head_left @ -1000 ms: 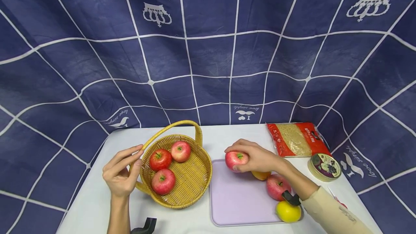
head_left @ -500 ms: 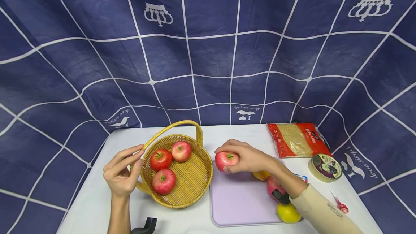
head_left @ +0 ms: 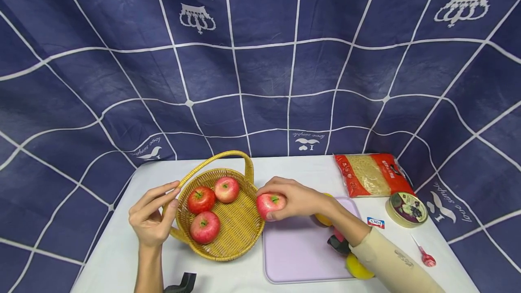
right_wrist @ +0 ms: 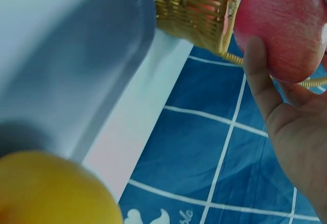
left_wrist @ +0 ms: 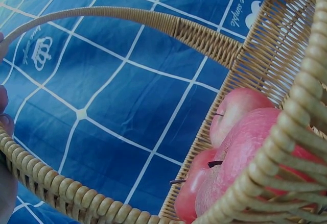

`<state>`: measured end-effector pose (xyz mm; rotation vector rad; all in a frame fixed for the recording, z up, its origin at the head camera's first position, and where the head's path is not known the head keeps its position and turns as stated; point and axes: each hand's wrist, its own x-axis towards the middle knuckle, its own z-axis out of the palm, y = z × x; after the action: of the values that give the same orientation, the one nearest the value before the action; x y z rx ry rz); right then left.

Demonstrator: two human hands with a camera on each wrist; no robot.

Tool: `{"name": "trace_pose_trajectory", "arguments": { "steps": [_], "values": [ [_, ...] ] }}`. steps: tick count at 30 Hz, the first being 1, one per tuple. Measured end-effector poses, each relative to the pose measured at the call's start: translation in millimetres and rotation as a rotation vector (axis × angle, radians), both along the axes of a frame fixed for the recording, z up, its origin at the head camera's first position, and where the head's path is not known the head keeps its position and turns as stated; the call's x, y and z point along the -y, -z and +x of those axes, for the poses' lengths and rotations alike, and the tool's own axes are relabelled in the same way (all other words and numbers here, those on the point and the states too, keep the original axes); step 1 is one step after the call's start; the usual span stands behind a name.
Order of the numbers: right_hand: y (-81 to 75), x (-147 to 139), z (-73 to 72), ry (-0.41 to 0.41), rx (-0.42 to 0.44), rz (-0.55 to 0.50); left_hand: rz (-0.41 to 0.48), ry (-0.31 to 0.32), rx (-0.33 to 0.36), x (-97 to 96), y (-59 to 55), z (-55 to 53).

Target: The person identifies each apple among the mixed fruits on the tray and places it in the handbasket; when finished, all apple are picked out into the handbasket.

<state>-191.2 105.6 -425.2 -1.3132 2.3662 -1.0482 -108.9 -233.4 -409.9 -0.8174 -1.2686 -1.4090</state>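
Note:
My right hand (head_left: 299, 199) grips a red apple (head_left: 270, 205) at the right rim of a yellow wicker basket (head_left: 244, 234). In the right wrist view the thumb and fingers wrap around this apple (right_wrist: 283, 25). Three other apples lie inside the basket: a deep red one (head_left: 201, 200), a pale pink-red one (head_left: 226, 189) and a pinkish one (head_left: 205, 227). My left hand (head_left: 153, 214) pinches the arched basket handle (head_left: 215, 160) on its left side; in the left wrist view only bits of its fingers show at the left edge.
A lilac tray (head_left: 301, 261) lies right of the basket, with an orange fruit (head_left: 323, 217) and partly hidden fruit under my right arm, including a lemon (head_left: 358, 267). Further right are a red bag of grain (head_left: 370, 175), a round tin (head_left: 407, 210), a small packet (head_left: 376, 223) and a lollipop (head_left: 426, 257).
My right hand has carried the apple left, from above the tray to the basket's right rim. My left hand has stayed on the handle. The small packet and lollipop have come into sight.

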Motion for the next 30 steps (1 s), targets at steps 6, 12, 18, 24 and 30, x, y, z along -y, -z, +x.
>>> {"name": "trace_pose_trajectory", "arguments": {
  "steps": [6,12,18,24,30],
  "values": [
    [0.8,14.6,0.8,-0.039,-0.009,-0.001,-0.005,-0.008,-0.001,-0.5,-0.6,0.5],
    [2.7,27.9,2.8,-0.072,-0.023,0.017,-0.008,-0.008,-0.003,-0.4,-1.1,0.2],
    [7.9,41.3,4.5,-0.105,-0.037,0.047,-0.01,-0.012,0.009,0.2,-0.6,0.9],
    [12.9,52.3,6.7,-0.133,-0.036,0.087,-0.014,-0.008,0.009,0.6,0.3,0.1],
    [18.2,63.4,10.0,-0.164,-0.016,0.136,-0.024,-0.018,0.015,1.5,0.8,-0.5]
  ]
}}
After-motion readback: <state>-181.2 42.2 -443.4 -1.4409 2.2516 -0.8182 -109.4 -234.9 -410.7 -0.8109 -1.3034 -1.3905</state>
